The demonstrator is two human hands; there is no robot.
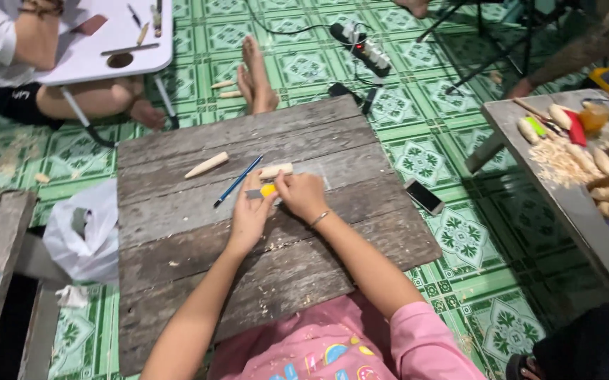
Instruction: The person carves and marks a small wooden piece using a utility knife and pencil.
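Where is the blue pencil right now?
In the head view, the blue pencil lies on the wooden board, just left of the left hand, below the loose carved wooden stick.

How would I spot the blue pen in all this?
Find the grey plank board on the green tiled floor. The blue pen lies slanted on it, just beyond the left hand. It is thin and blue; the carved wooden stick nearby is pale and thicker.

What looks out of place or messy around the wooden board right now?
Little on the board itself: thin shavings by the hands. A phone lies on the tiled floor beside the board's right edge, and wood shavings are heaped on the side table.
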